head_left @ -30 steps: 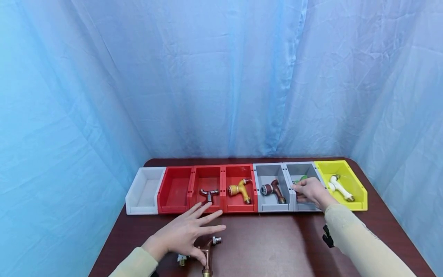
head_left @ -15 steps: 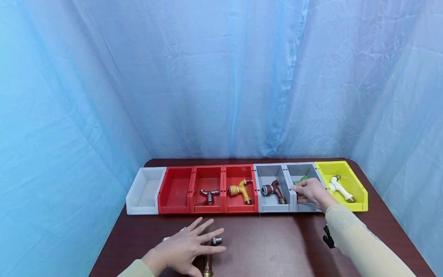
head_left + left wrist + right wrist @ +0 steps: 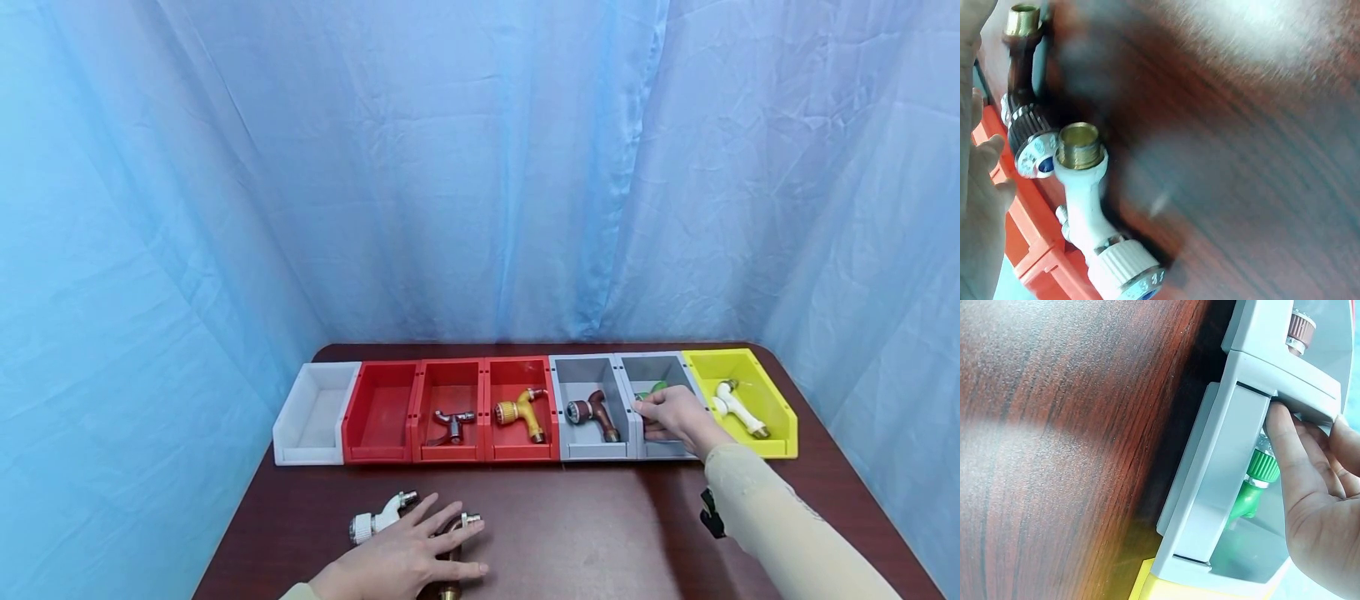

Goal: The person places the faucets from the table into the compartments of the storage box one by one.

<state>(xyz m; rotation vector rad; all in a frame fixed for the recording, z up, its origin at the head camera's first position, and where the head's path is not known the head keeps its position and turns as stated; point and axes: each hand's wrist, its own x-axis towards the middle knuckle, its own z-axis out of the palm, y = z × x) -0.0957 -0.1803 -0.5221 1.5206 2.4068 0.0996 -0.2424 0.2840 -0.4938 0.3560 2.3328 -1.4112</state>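
My left hand (image 3: 408, 558) is spread, palm down, over a dark brown tap (image 3: 452, 554) on the table, hiding much of it. Beside it lies a white tap (image 3: 382, 518), partly covered by the hand; the left wrist view shows its brass thread and ribbed white knob (image 3: 1125, 265). My right hand (image 3: 675, 417) reaches into the right grey bin (image 3: 1229, 469). Its fingers (image 3: 1291, 444) curl against the inside of the bin's side wall, with the thumb at the rim, gripping the wall. A green tap (image 3: 1254, 487) lies in that bin beside the fingers.
A row of bins crosses the back of the table: white bin (image 3: 307, 456), several red ones, two grey ones, yellow bin (image 3: 783, 446). They hold a chrome tap (image 3: 453, 427), yellow tap (image 3: 527, 414), maroon tap (image 3: 596, 414) and another white tap (image 3: 742, 408). Blue curtains (image 3: 480, 167) hang behind.
My left hand has moved back toward the near table edge, uncovering the chrome tap and much of the white tap. The right hand stays on the grey bin's wall.
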